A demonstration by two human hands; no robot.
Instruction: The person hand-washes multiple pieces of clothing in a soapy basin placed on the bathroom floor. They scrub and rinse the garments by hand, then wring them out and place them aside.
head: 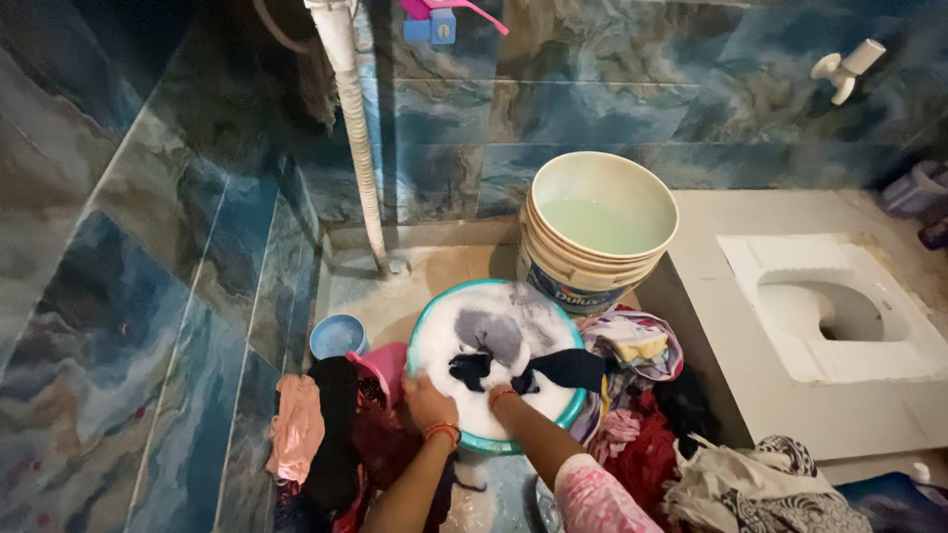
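On the blue-tiled bathroom floor, a foamy turquoise basin (427,336) holds a dark garment (553,369) pinched by the right hand (506,393), the left hand (427,403) spread on the rim, unwashed clothes (642,415) heaped alongside.

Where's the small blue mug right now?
In the head view, the small blue mug sits on the floor left of the foamy wash basin, near the white hose.

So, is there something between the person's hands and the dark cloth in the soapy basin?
Nothing visible. The right hand already meets the dark cloth in the foam. The left hand rests at the rim of the teal basin, beside it.
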